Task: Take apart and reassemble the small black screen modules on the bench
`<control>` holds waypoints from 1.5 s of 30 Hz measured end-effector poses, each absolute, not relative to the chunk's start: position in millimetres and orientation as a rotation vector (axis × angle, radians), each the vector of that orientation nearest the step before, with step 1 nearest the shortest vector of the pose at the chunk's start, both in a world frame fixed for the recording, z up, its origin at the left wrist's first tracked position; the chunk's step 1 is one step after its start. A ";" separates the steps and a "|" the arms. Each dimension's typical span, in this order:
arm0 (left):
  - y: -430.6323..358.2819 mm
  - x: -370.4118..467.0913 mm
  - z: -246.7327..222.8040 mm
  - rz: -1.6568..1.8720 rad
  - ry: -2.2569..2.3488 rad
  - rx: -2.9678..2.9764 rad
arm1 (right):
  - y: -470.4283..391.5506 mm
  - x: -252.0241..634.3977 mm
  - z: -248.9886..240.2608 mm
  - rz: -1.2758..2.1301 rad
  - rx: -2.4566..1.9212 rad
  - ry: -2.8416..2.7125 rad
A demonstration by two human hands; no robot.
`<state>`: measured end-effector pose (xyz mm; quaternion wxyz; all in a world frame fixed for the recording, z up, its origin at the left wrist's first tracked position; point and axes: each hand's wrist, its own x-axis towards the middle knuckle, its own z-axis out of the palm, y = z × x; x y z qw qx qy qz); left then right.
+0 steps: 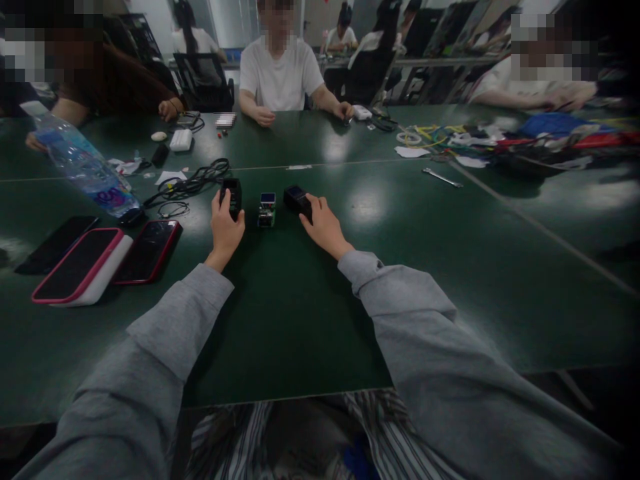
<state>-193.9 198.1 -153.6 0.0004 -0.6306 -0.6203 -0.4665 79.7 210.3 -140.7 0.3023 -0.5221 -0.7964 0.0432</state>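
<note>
My left hand is closed around a black handheld device, which looks like a small keypad unit and stands on the table. Its fingers lie along the left side and face, with the thumb on the right. My right hand grips a second black device, a boxy piece with a dark window, tilted on the green tabletop; the fingers cover its right end. Between the two, touching neither hand, lies a small circuit board with a little screen at its top.
At left are a phone in a pink case on a white item, a red-edged phone, a tilted water bottle and black cables. A wrench and a pile of wires lie right. People sit across the green table.
</note>
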 end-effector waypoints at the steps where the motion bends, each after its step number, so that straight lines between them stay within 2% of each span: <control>1: 199.8 -195.8 -155.8 -1.446 -1.994 -1.984 | 210.2 79.5 -140.6 0.122 -1.387 -2.110; 9: 207.8 -202.9 -165.6 -1.493 -2.106 -1.978 | 211.6 79.6 -140.2 0.066 -1.322 -2.100; 15: 202.4 -202.7 -158.1 -1.509 -2.265 -1.751 | 212.4 79.9 -140.5 0.050 -1.281 -2.142; 19: 186.6 -187.0 -140.1 -1.541 -2.056 -1.759 | 212.3 79.5 -140.9 0.067 -1.287 -2.142; 21: 177.7 -175.0 -131.8 -1.448 -1.844 -1.989 | 212.3 79.3 -141.3 0.068 -1.280 -2.142; 24: 168.9 -159.4 -126.5 -1.109 -1.547 -2.399 | 212.7 79.3 -142.3 0.064 -1.266 -2.145; 28: 167.6 -152.9 -128.5 -0.783 -1.397 -2.639 | 213.6 79.6 -143.1 0.090 -1.276 -2.160; 37: 168.4 -156.1 -129.9 -0.774 -1.453 -2.548 | 211.4 79.1 -142.3 0.113 -1.299 -2.155; 45: 170.9 -157.4 -130.9 -0.848 -1.563 -2.467 | 209.5 79.7 -141.3 -0.005 -1.502 -1.996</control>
